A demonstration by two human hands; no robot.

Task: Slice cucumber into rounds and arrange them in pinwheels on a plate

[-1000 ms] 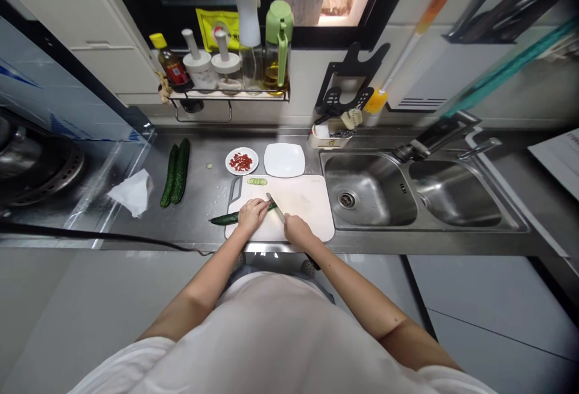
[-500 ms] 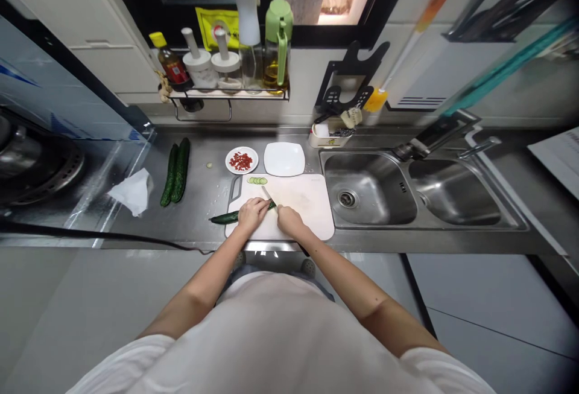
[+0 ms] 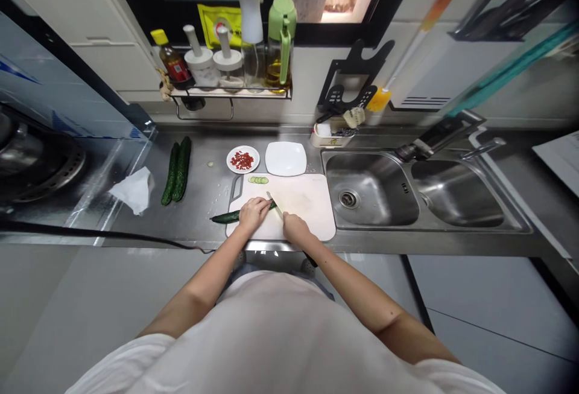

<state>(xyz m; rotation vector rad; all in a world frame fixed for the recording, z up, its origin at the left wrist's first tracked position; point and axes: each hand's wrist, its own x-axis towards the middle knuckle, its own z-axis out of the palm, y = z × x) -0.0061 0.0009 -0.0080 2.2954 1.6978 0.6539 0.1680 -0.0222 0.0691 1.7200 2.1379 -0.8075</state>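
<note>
My left hand [image 3: 253, 213] is closed over a dark green cucumber [image 3: 226, 218], whose left end sticks out past the edge of a white cutting board [image 3: 312, 207]. In my right hand [image 3: 296, 227] is a knife [image 3: 275, 204], its blade slanting up and left beside the cut end of the cucumber. Whether the blade touches the cucumber is too small to tell. A short row of cucumber slices [image 3: 258, 180] lies at the top left of the board.
Behind the board stand a plate of chopped red pieces [image 3: 242, 160] and a white square plate [image 3: 286, 158]. Two whole cucumbers [image 3: 176, 171] and a crumpled white tissue [image 3: 134, 190] lie left. A double sink [image 3: 371, 192] is on the right, a bottle rack [image 3: 230, 93] above.
My right hand and the knife have moved slightly right and down, away from my left hand. The left hand keeps its hold on the cucumber. The whole view has shifted slightly.
</note>
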